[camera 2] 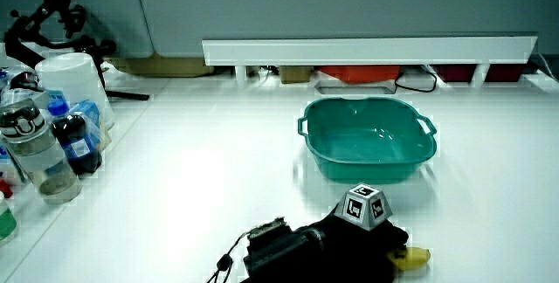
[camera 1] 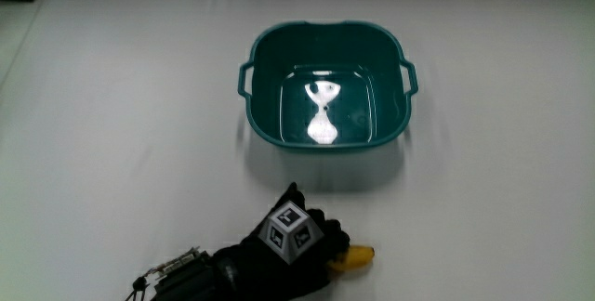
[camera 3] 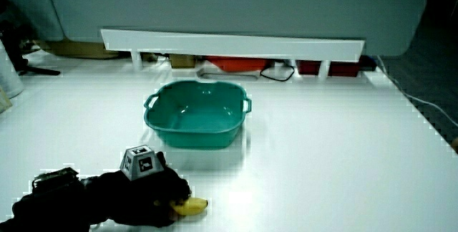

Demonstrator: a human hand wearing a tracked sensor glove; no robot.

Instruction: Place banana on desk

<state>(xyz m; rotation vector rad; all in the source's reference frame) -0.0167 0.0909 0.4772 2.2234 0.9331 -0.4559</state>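
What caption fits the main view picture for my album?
The hand holds a banana low at the table, nearer to the person than the empty teal basin.

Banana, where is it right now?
The banana lies under the hand, its tip poking out, nearer the person than the teal basin; both side views agree.
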